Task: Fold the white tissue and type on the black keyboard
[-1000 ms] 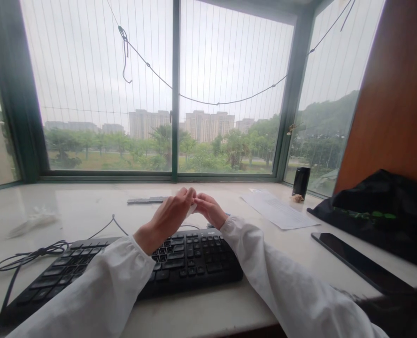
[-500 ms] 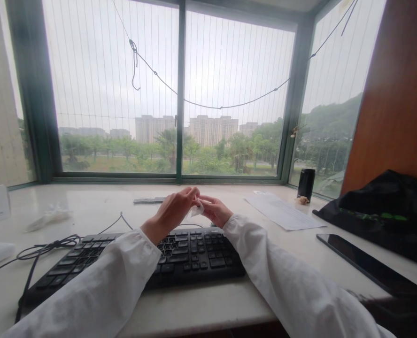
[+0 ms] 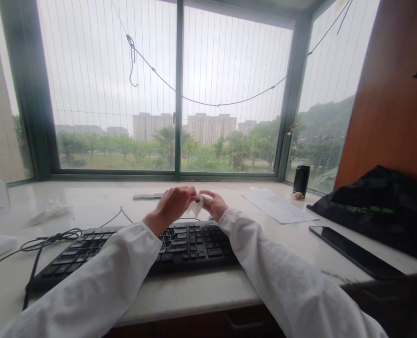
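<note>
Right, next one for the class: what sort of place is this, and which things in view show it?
Probably a room with a desk-like surface by a window, perhaps a home or office: a black keyboard and a phone lie below a wide window.

I'm at a desk-like work spot built in by a window; whether home or office, I can't tell. A keyboard (image 3: 204, 246), phone (image 3: 356, 252) and printed sheet (image 3: 281, 207) lie on my white countertop (image 3: 194, 295), over a drawer (image 3: 201, 324); apartment-like buildings (image 3: 212, 127) and trees (image 3: 236, 150) stand outside the green-framed window (image 3: 178, 141).
</note>
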The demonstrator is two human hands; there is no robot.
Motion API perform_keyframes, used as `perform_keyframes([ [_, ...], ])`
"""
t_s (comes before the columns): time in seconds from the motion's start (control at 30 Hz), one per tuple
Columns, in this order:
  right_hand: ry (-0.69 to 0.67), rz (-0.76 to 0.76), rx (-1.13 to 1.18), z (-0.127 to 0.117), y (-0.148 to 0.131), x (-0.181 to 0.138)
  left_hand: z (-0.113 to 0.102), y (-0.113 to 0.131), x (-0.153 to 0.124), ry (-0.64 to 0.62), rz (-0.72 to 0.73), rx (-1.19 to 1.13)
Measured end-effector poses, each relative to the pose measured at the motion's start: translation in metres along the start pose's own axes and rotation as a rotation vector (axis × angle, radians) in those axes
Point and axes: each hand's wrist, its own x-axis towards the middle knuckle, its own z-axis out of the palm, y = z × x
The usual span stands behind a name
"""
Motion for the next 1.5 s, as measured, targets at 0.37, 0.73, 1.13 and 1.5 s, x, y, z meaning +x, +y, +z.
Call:
perform_keyframes([
  [0.37,0.069,-0.066,0.007,0.005,-0.005,-0.001,0.002,0.004,-0.002,0.015,-0.022,0.018],
  [0.73,0.066,-0.057,-0.009,-0.007,-0.007,0.007,0.001,0.008,-0.003,0.031,-0.078,0.043],
  [1.13,-0.239,0.013,-0.149,0.002,-0.01,-0.008,-0.001,0.006,-0.003,0.014,-0.046,0.036],
  [1.5,-0.255,-0.025,-0.258,-0.004,-0.01,-0.005,-0.005,0.003,-0.003,-0.055,0.028,0.034],
])
